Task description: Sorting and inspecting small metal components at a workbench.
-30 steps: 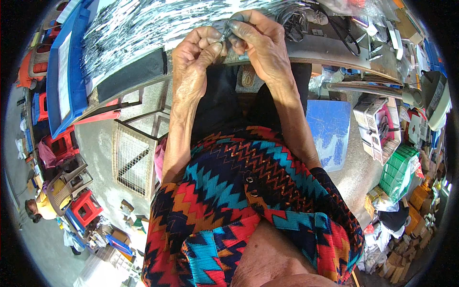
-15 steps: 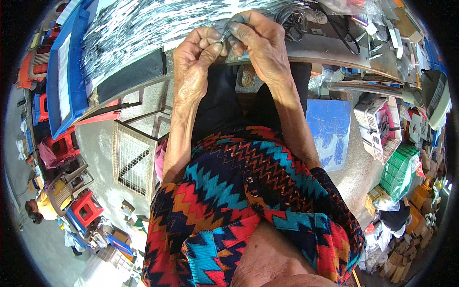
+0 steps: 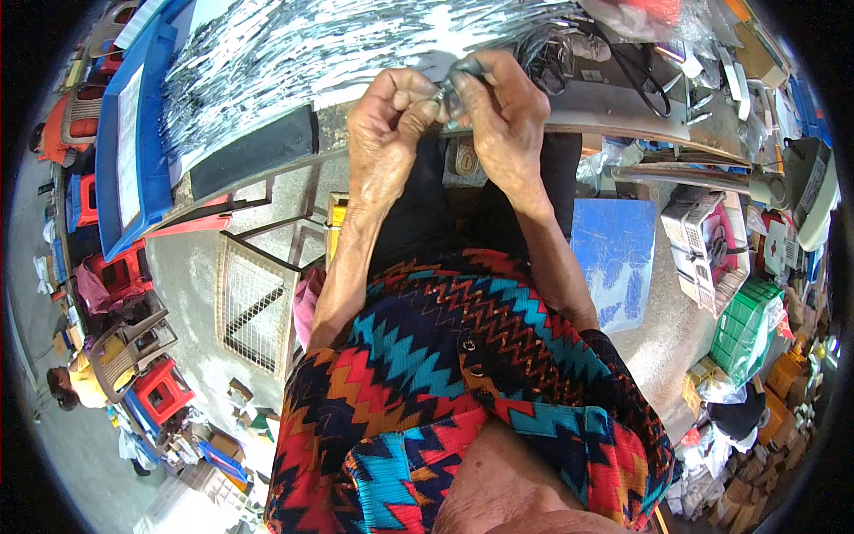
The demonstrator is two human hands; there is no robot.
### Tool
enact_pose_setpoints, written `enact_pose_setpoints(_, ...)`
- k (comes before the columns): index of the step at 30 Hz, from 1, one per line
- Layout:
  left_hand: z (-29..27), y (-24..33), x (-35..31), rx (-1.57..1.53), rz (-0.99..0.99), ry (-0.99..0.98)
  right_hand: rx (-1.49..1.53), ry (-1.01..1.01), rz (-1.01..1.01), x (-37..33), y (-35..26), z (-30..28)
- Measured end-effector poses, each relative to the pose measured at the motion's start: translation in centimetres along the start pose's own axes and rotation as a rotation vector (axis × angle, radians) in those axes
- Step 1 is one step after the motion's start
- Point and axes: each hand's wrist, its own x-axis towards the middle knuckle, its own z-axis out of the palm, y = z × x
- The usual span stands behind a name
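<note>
Both hands meet above the table's near edge, fingertips almost touching. My left hand [image 3: 391,116] is closed in a pinch, thumb against the bent forefinger. A small shiny piece [image 3: 441,93] shows between the two hands' fingertips, too small to name. My right hand [image 3: 507,111] is closed as well, its darkened thumb and forefinger pressed together at the same piece. Beyond the hands, a broad heap of thin, shiny, silvery strips [image 3: 294,71] covers the tabletop.
A blue tray [image 3: 165,116] stands at the table's left end, beside a dark flat pad [image 3: 258,153]. Black plastic and a cord [image 3: 654,93] lie at right. A blue board [image 3: 614,258], a white basket [image 3: 703,258] and a green crate [image 3: 747,325] are lower right. Red stools [image 3: 163,392] stand left.
Both hands have shifted slightly right and down in the picture, still pinched together. The view itself has moved a little, so the table edge sits lower.
</note>
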Motion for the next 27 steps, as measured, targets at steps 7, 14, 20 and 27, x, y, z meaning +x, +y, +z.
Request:
enact_pose_setpoints(7,0.9,-0.2,0.4,0.109,0.054,0.002,0.045,0.028,0.084,-0.9,0.6,-0.4)
enact_pose_setpoints(14,0.7,0.5,1.3,0.643,0.089,-0.01,-0.02,-0.05,0.226,0.2,0.0,-2.4)
enact_pose_setpoints(20,-4.1,-0.1,6.7,1.042,0.431,0.07,-0.087,0.137,0.149,1.2,0.7,-5.3)
enact_pose_setpoints(27,-6.1,-1.6,10.1,1.132,0.595,-0.03,-0.511,0.156,-0.011,2.8,3.6,-9.7)
